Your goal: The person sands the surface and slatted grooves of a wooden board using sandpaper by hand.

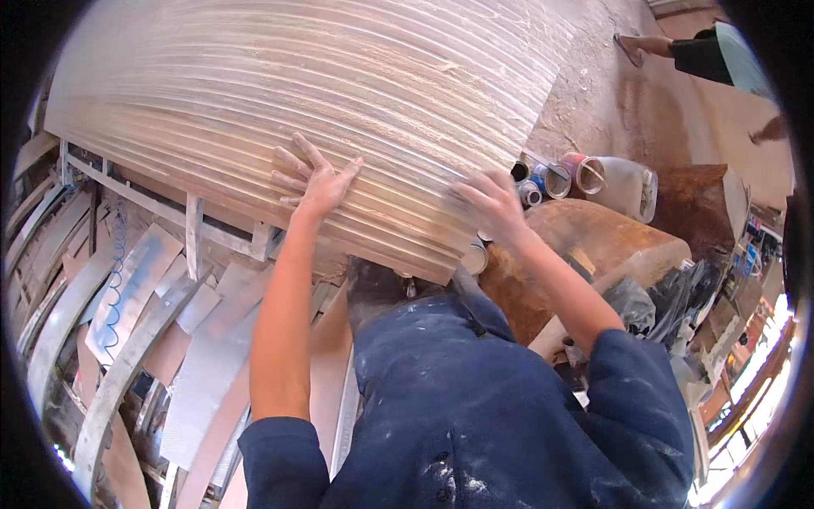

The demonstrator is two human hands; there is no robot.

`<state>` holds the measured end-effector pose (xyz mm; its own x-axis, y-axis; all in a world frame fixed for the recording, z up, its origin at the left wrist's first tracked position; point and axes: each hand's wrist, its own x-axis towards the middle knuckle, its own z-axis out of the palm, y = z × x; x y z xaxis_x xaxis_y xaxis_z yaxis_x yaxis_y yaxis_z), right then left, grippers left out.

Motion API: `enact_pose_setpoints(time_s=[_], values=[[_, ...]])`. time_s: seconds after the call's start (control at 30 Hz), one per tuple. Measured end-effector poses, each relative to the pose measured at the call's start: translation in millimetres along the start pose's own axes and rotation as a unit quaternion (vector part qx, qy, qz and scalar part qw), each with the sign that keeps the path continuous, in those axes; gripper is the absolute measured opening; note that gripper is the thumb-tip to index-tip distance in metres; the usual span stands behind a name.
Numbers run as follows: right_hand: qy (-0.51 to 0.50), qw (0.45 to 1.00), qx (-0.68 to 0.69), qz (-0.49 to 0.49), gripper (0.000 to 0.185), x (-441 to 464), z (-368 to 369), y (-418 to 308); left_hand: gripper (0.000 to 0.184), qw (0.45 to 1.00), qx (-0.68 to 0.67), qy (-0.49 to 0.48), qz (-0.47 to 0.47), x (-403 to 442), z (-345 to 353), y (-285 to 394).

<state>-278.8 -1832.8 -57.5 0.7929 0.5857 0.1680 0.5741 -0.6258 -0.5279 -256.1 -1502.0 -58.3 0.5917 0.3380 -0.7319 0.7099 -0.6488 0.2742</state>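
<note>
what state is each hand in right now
Left hand: open, spread on the ribbed panel.
Right hand: motion-blurred at the panel's edge; grip cannot be told.

A pale frame (194,233) carries the dusty, grooved panel (297,93).

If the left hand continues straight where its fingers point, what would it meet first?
The left hand would probably just pass over the ridged panel; the way ahead looks free.

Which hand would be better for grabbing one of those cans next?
Probably the right hand. It is by the edge of the ridged panel, close to the cans. The left hand rests on the panel, farther away. The right hand is blurred, so I can't tell if it holds anything.
</note>
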Motion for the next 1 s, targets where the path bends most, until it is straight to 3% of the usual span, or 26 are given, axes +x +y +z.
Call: enact_pose_setpoints(time_s=[0.13,0.23,0.37,0.43,0.47,0.5,0.53,0.67,0.73,0.8,0.93,0.97,1.0], values=[[0.066,0.997,0.039,-0.009,0.024,137.2,92.0,-54.2,0.114,0.995,-0.067,0.062,0.035,25.4,19.9,-24.5],[0.019,0.999,0.024,0.031,0.026,154.5,95.5,-65.8,0.105,0.993,-0.052,0.081,0.072,38.7,27.8,-40.8],[-0.005,0.999,0.016,0.033,0.032,35.7,29.6,-22.2,0.097,0.986,-0.092,0.12,0.076,-5.0,27.3,-18.3],[0.007,0.997,-0.07,0.044,0.039,-52.1,-29.1,9.7,0.091,0.958,0.034,0.21,0.19,-0.3,43.4,-30.3],[-0.04,0.988,-0.096,0.114,0.033,-93.7,-60.9,16.5,0.091,0.957,0.031,0.212,0.193,-6.7,50.5,-28.9],[-0.074,0.974,-0.071,0.202,0.027,-140.1,-84.6,30.2,0.087,0.929,0.142,0.239,0.245,-19.2,62.3,-23.5],[-0.063,0.953,-0.141,0.26,0.028,-188.5,-101.5,34.9,0.084,0.884,0.252,0.262,0.293,-33.2,74.6,-16.0],[0.023,0.924,-0.14,0.356,0.02,-245.8,-148.1,-2.0,0.089,0.892,0.272,0.196,0.304,-92.6,129.7,31.7],[0.057,0.871,-0.108,0.475,0.014,-249.0,-148.2,-22.1,0.095,0.907,0.246,0.168,0.299,-114.3,158.4,54.2],[0.078,0.866,-0.094,0.485,0.011,-268.3,-131.7,-27.1,0.099,0.913,0.24,0.132,0.304,-143.6,183.7,80.2],[0.168,0.842,0.061,0.508,0.011,-276.9,-113.8,-46.4,0.096,0.899,0.273,-0.041,0.34,-207.2,224.5,116.1],[0.181,0.814,0.099,0.543,0.011,-279.8,-111.7,-49.1,0.096,0.898,0.275,-0.042,0.341,-220.6,232.4,115.3],[0.195,0.784,0.137,0.574,0.011,-280.2,-110.1,-49.7,0.093,0.879,0.266,-0.161,0.361,-231.3,239.5,113.9]])
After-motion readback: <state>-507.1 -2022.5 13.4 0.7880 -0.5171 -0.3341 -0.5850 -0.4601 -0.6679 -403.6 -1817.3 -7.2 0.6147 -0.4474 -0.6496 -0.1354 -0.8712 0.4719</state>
